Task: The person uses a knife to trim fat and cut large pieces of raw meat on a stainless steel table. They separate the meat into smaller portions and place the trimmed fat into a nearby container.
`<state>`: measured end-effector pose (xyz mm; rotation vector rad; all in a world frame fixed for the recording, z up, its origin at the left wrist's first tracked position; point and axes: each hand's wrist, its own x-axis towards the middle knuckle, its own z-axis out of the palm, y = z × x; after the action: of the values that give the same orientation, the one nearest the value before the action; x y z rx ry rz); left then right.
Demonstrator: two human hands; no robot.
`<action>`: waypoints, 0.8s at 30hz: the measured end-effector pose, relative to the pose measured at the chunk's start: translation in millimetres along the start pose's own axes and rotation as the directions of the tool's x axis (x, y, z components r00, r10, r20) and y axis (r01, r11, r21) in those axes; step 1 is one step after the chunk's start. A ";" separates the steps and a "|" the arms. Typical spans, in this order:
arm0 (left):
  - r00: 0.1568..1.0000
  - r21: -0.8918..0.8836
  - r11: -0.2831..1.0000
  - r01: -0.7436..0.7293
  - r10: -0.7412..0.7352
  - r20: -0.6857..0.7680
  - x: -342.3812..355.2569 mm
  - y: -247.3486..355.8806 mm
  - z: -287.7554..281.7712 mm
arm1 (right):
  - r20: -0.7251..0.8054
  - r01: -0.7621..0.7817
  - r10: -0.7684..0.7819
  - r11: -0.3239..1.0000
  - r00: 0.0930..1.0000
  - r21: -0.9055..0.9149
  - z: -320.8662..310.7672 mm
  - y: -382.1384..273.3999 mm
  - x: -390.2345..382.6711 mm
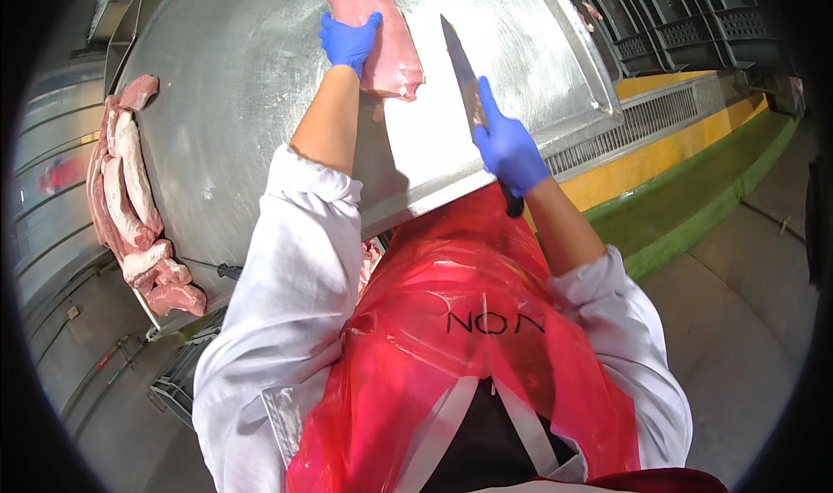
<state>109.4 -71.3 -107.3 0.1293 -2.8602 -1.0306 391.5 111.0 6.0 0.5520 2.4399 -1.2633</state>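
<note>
My left hand (350, 43), in a blue glove, grips the left side of a long pale-pink piece of pork loin (395, 55). The loin lies on the steel table (234, 85) and runs out of view at the top edge. To its right, my right hand (512, 150), also blue-gloved, is closed around a knife (460, 63). Its forefinger stretches along the blade, and the black handle's end shows below the palm. The blade points up and away from me, apart from the meat.
Along the table's left edge lies a heap of pork strips (130, 189). Beside it is a thin rod with a black handle (228, 271). A grating (625, 124) with yellow and green borders runs past the table's right side. Dark metal racks (685, 16) stand at the upper right.
</note>
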 end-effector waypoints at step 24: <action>0.980 0.132 0.990 -0.057 0.030 0.196 3.8 -47.4 -90.8 | 0.043 0.143 -0.138 0.879 0.989 -0.455 -29.0 6.6 -93.1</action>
<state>118.8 -165.4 -67.8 -0.0260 -3.0932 -0.8840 472.1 121.4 60.3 0.2376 2.6813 -0.6845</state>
